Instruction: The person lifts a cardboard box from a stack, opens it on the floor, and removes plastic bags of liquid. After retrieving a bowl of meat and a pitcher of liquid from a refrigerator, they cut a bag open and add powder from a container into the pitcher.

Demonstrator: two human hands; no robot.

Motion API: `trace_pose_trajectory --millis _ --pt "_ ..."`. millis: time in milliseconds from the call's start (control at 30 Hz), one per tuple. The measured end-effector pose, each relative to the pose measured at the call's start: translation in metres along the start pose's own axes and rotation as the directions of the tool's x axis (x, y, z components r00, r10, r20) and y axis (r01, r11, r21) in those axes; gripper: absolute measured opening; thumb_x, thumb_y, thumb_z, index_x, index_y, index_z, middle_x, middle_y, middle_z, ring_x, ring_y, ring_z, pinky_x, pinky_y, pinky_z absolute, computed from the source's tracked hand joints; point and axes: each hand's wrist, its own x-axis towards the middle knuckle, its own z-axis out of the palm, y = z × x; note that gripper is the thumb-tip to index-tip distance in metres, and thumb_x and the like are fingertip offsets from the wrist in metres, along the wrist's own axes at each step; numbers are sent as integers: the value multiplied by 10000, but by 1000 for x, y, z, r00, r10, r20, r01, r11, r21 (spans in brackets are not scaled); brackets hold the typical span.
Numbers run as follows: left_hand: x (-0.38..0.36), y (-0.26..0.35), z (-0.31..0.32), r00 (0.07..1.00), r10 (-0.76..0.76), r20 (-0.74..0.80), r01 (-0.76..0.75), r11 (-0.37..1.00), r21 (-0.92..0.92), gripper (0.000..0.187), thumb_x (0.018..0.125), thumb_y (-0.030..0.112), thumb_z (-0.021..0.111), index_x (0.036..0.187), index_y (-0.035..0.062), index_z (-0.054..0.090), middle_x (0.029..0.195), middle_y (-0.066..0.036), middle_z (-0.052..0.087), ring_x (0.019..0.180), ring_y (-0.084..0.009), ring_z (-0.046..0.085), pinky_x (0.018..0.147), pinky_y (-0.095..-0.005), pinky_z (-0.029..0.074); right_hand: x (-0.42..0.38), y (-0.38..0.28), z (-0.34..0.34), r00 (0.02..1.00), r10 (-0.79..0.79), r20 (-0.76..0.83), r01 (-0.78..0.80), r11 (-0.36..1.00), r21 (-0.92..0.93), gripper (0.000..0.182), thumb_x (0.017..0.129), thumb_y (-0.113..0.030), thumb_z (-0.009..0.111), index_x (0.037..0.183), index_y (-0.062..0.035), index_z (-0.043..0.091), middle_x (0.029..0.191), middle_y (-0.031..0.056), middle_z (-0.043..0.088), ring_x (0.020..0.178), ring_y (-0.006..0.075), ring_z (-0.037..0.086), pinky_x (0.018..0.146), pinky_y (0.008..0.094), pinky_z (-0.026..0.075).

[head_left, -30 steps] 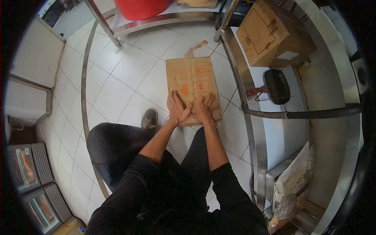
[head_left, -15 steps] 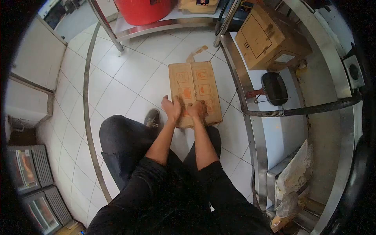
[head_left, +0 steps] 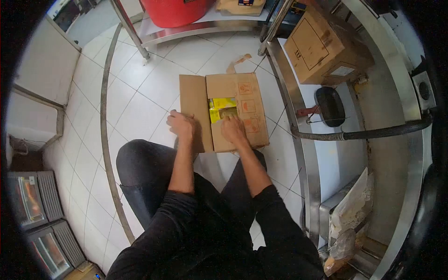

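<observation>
A brown cardboard box (head_left: 247, 102) with orange printed pictures lies on the floor in front of my knees. Its left flap (head_left: 196, 93) is folded out to the left, and my left hand (head_left: 181, 125) is closed over that flap's outer edge. Bright yellow packages (head_left: 223, 102) show through the gap in the top. My right hand (head_left: 233, 130) is at the near side of this gap, its fingers bent over the edge of the box flaps; the fingertips are partly hidden. The right flap still lies across the top. A loose strip of brown tape (head_left: 239, 62) sticks out at the far side.
To the right, a low metal shelf carries a larger cardboard box (head_left: 317, 46) and a dark square pan (head_left: 330, 107). A hose (head_left: 368, 134) crosses in front of it. A red tub (head_left: 175, 11) stands on the far shelf. Another hose (head_left: 105, 116) runs along the tiled floor at left.
The box's left flap has swung open to the left, uncovering the yellow packages. My left hand has moved left with it; my right hand has stayed near the middle of the box.
</observation>
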Motion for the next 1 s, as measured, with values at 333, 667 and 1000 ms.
trace_pose_trajectory --millis 333,667,1000 --pt "-23 2 -22 814 578 66 -573 816 -74 473 819 200 618 1239 6 518 1213 -234 501 1101 -404 453 933 -518 360 -28 -28 -100 813 -310 493 374 927 -34 335 902 -307 514 1032 -20 630 867 208 649 938 411 613 1001 511 381" --pt "-88 -4 -21 694 480 536 -617 780 101 1126 722 607 682 1528 -1 182 1565 -341 -53 1447 -518 -72 1135 -652 -45 -57 11 -85 781 73 620 -213 965 155 303 933 -228 536 1126 4 562 1088 223 598 1065 377 575 909 431 461" --pt "-86 -33 33 743 585 325 -643 759 102 628 934 204 477 1514 65 281 1593 -289 8 1462 -497 -22 1150 -632 2 45 0 -32 886 -288 364 388 889 -241 880 576 -340 893 1276 0 481 1300 237 504 1172 413 526 1006 463 422"
